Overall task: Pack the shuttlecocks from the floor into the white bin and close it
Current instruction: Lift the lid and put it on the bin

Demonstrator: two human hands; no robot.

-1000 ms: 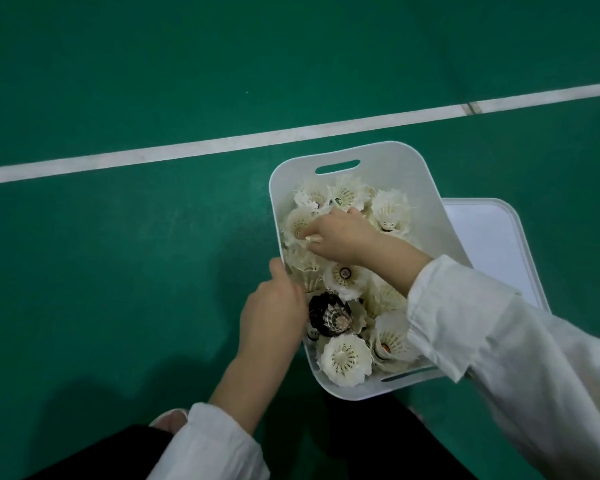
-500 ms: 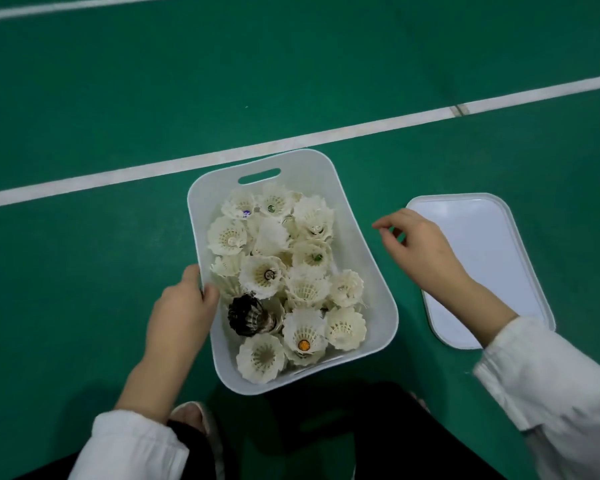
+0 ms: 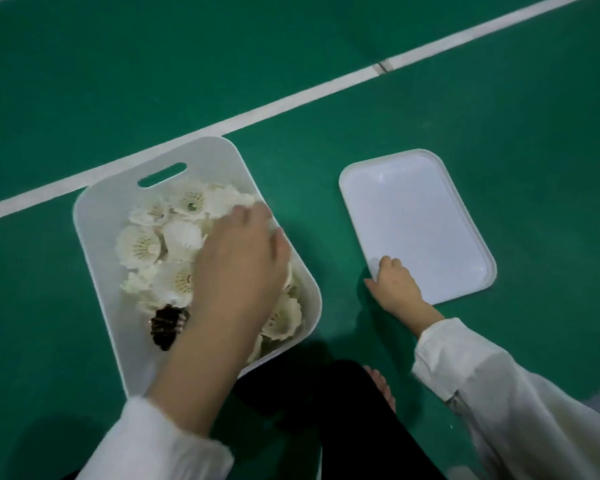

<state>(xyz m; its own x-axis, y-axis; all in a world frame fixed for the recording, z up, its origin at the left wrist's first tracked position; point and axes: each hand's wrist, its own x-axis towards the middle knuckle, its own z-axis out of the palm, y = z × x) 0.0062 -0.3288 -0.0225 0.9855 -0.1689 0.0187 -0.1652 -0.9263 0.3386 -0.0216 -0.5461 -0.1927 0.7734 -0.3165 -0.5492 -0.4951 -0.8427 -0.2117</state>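
White bin point(image 3: 94, 251) stands on the green floor point(image 3: 326, 98), left of view, just this side of the white court line point(image 3: 257, 116); no lid on it. Shuttlecocks point(image 3: 139, 247) fill it in a loose heap, one dark shuttlecock point(image 3: 165, 325) near the front; none visible on the floor in this view.

Left hand point(image 3: 239, 265) lies palm down over the heap, fingers straight; grip open, holding nothing that I can see.

Lid point(image 3: 420, 230) lies flat on the floor, right of the bin and apart from it. Right hand point(image 3: 394, 284) is at its near left corner, fingers curled over the rim, thumb out at the edge; grip closed on the lid.

Judgement: packing looks done, step in hand is fetching the lid.

To do it well: press the feathers level below the rim without crushing them; lift the lid by its corner, carry it over, match the rounded corners, withdraw the left hand last; press round the rim until seated.
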